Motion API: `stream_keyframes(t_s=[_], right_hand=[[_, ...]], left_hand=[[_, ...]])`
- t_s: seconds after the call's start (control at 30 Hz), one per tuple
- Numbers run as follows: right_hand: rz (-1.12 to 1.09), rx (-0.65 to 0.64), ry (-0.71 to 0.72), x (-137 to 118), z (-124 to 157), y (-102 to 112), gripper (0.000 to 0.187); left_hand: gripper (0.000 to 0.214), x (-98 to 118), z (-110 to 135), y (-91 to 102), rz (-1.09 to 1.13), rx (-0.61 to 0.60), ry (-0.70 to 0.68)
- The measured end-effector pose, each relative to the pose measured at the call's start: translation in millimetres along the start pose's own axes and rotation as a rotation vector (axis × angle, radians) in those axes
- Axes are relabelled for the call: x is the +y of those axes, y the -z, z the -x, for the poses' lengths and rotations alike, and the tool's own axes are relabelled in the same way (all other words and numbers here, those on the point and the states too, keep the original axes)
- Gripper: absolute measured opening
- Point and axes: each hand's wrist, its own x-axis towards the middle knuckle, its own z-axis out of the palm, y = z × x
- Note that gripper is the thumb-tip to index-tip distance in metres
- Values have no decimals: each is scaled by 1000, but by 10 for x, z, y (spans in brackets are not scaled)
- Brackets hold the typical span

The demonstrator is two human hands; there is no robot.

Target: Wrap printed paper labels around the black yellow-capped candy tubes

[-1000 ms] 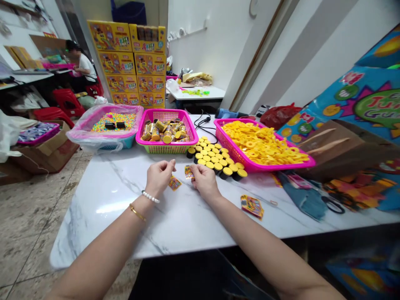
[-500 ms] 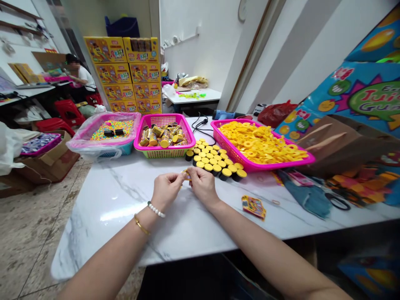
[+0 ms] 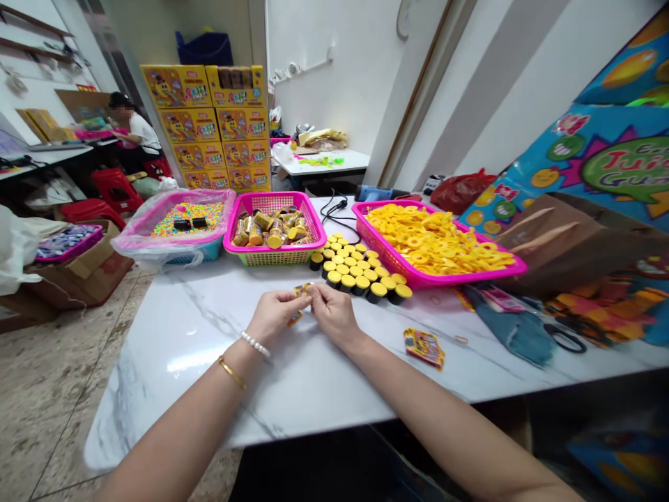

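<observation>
My left hand (image 3: 274, 317) is closed on a small printed label (image 3: 301, 289), yellow and orange, part of which shows above and below the fingers. The fingertips of my right hand (image 3: 335, 314) meet the left ones and pinch the label's right edge. Just beyond the hands stand several black jars with yellow lids (image 3: 360, 268) in a tight group. To the right of my right hand a stack of similar printed labels (image 3: 424, 347) lies flat on the white marbled table (image 3: 324, 380).
Behind the jars sit a pink basket (image 3: 245, 249) of wrapped jars, a plastic-lined basket (image 3: 141, 237) of coloured beads and a pink tray (image 3: 515, 269) of yellow ring-ended pieces. Scissors (image 3: 564, 338) lie at right. A person (image 3: 141, 132) sits far left.
My left hand has shifted slightly left and turned, so more of the label shows. My right hand has moved a little left with its fingertips against it.
</observation>
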Motion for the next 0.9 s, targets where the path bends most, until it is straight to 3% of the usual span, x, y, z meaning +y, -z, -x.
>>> stream_keyframes(t_s=[0.1,0.2,0.3,0.4,0.67,0.9], right_hand=[[96,-59,53,8,-16,40,46],[391,45,135,44,-78,206,43],[793,204,146,112,-153,391,27],[1030,123,160,178,-189,457,18],[1133,1,260,151,-148,349,13],[1097,-13,211,101,-153,345,19]], left_hand=[[46,-4,-14,5,-46,95,-30],[37,36,-1,6,-148,213,-100],[31,92,21,11,-110,192,-111],[29,129,23,29,54,130,-45],[16,165,-31,102,320,47,173],[5,180,-82,180,451,-8,252]])
